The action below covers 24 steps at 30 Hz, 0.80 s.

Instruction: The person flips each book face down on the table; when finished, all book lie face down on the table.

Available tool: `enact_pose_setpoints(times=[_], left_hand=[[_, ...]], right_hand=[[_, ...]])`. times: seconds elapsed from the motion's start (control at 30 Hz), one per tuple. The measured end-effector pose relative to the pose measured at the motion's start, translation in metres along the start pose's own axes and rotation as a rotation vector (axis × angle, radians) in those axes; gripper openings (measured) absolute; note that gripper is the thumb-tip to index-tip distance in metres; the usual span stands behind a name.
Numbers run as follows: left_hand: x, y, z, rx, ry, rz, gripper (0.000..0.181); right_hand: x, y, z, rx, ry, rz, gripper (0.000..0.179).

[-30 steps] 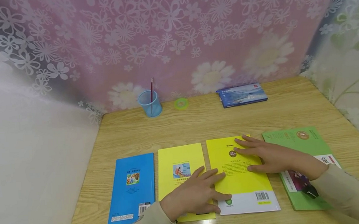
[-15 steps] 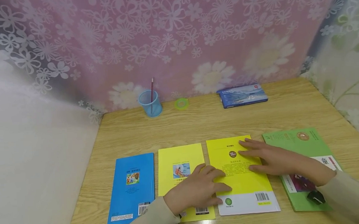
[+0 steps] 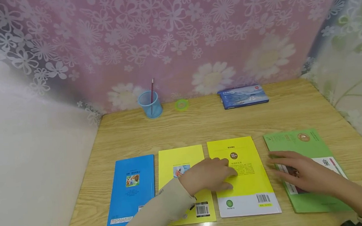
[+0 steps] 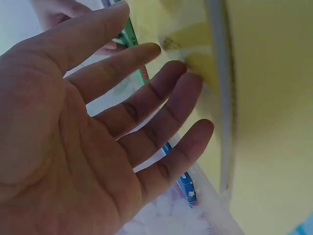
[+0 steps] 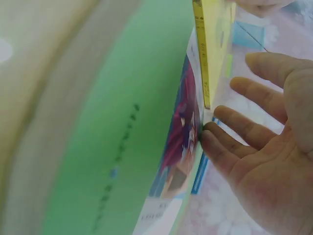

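Note:
My left hand (image 3: 209,175) is over the bright yellow-and-white book (image 3: 251,188), its wrist above the pale yellow book (image 3: 180,156). In the left wrist view the fingers are spread and loosely bent, with nothing between them. The right hand (image 3: 302,171) is over the green book (image 3: 304,147), fingertips by its left edge. Its fingers are parted and hold nothing, as the right wrist view also shows. To the far left lies a blue book (image 3: 133,195) with a small picture. All these books lie flat in a row; the hands and left sleeve hide parts of three or more covers.
Along the back of the wooden table (image 3: 169,131) stand a blue mesh pen cup (image 3: 150,106) with a pencil (image 3: 152,90), a green roll of tape (image 3: 182,105) and a flat blue box (image 3: 243,96). Flowered fabric (image 3: 170,41) hangs behind them.
My right hand has moved right, off the yellow-and-white book and over the green one. The left hand has shifted slightly up and right, its fingers more bent. The books have stayed in place.

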<state>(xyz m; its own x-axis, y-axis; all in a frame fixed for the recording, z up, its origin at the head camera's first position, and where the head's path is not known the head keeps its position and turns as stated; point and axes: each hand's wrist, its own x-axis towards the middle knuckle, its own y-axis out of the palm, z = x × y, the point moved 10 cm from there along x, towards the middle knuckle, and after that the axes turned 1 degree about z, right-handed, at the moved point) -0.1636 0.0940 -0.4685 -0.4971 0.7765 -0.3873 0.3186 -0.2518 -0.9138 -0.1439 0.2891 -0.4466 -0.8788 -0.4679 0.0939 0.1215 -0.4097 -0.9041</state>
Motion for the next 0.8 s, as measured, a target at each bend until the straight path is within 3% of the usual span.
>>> enact_pose_setpoints(times=[0.13, 0.33, 0.43, 0.53, 0.67, 0.8], left_hand=[[0.018, -0.004, 0.000, 0.003, -0.053, 0.053, 0.048], [0.038, -0.016, -0.005, 0.075, -0.051, 0.001, 0.044], [0.049, -0.019, -0.006, 0.080, -0.038, -0.005, 0.044], [0.058, -0.020, -0.007, 0.085, -0.030, 0.014, 0.045], [0.069, -0.023, -0.010, 0.092, -0.016, 0.050, 0.048], [0.081, -0.026, -0.010, 0.050, -0.009, 0.063, 0.052]], right_hand=[[-0.018, -0.008, -0.007, -0.025, 0.007, -0.088, 0.038], [-0.047, -0.012, -0.018, 0.029, 0.079, -0.123, 0.043], [-0.067, -0.007, -0.033, 0.100, 0.217, -0.090, 0.038], [-0.088, -0.001, -0.055, 0.163, 0.411, -0.021, 0.034], [-0.119, 0.011, -0.085, 0.241, 0.693, 0.091, 0.056], [-0.152, 0.022, -0.109, 0.417, 0.892, 0.038, 0.068]])
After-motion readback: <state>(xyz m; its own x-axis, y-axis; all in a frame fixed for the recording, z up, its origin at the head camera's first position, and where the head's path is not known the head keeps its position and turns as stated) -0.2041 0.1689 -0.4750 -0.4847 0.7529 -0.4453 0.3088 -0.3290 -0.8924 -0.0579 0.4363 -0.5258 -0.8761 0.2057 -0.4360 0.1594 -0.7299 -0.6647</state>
